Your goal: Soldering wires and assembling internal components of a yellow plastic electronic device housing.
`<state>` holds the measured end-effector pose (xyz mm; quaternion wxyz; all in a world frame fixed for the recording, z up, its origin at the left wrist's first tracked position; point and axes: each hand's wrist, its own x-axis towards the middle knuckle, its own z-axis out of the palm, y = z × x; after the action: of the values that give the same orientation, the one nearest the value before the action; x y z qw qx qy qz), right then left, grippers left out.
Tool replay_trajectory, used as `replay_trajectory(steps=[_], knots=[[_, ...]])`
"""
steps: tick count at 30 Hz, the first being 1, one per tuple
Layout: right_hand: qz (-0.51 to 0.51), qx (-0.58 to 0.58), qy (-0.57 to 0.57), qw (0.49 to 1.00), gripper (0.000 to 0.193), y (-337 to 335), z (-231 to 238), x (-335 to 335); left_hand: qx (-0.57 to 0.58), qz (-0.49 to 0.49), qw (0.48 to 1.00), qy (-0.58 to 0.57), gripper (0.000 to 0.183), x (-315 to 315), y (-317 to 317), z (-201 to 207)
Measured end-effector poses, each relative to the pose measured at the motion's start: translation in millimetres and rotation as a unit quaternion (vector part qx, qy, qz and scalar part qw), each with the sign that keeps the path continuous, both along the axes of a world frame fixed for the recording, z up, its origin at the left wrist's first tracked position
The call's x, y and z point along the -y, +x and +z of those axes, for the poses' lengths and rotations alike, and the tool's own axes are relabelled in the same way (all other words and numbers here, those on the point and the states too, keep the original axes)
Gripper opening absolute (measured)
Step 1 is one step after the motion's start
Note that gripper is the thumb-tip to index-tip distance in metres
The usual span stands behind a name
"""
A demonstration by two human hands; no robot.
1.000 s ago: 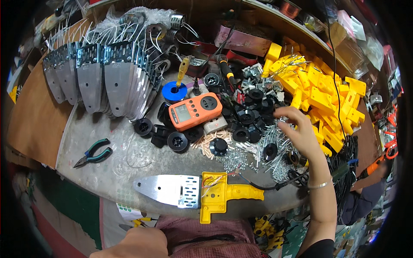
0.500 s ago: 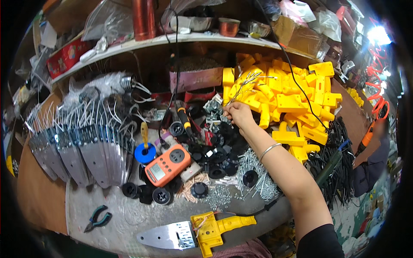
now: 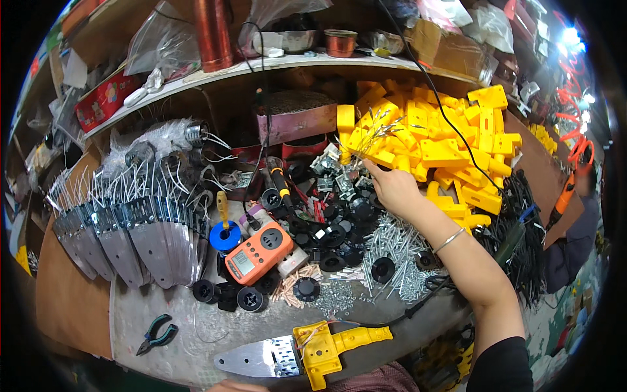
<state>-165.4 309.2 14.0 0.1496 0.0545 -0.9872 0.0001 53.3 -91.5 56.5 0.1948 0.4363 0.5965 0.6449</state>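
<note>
My right hand (image 3: pixel 397 191) reaches in from the right, beside small silvery metal parts (image 3: pixel 343 173) and the yellow plastic shells (image 3: pixel 424 124). Its index finger points toward the metal parts; the other fingers look curled. Whatever they may hold is hidden. Thin metal wires (image 3: pixel 381 127) fan out over the shells just past the fingertip; whether the hand touches them, I cannot tell. Only a sliver of my left hand (image 3: pixel 238 386) shows at the lower edge, fingers hidden. It is nearest a half-shell yellow handle (image 3: pixel 323 349) with a flat grey metal blade plate (image 3: pixel 258 358).
An orange socket meter (image 3: pixel 260 251) stands mid-bench among black plastic knobs (image 3: pixel 305 288) and loose screws (image 3: pixel 401 264). Metal blade plates with white wires (image 3: pixel 140 242) stand at left. Pliers (image 3: pixel 157 334) lie in front. Black cables (image 3: pixel 522 242) lie at right; a cord hangs across the shells.
My right hand has drawn back rightward and slightly nearer, away from the metal parts. A bit of my left hand has come in at the lower edge. The view has shifted slightly.
</note>
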Motion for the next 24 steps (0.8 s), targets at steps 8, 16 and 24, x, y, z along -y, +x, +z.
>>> replay_trajectory(steps=[8,16,24], knots=[[0.043,0.146,-0.456,0.877,0.049,11.5,-1.6,-1.6,-0.29,0.15,0.886,-0.33,0.026,-80.2,-40.2,37.3],[0.061,-0.058,-0.056,0.995,0.049,32.6,-12.8,-25.2,-0.444,0.268,0.797,-0.311,0.024,-175.5,-172.2,7.1],[0.06,0.004,0.043,0.997,0.056,40.2,7.8,-20.3,-0.311,0.367,0.819,-0.313,0.049,-250.8,-278.7,-28.2]])
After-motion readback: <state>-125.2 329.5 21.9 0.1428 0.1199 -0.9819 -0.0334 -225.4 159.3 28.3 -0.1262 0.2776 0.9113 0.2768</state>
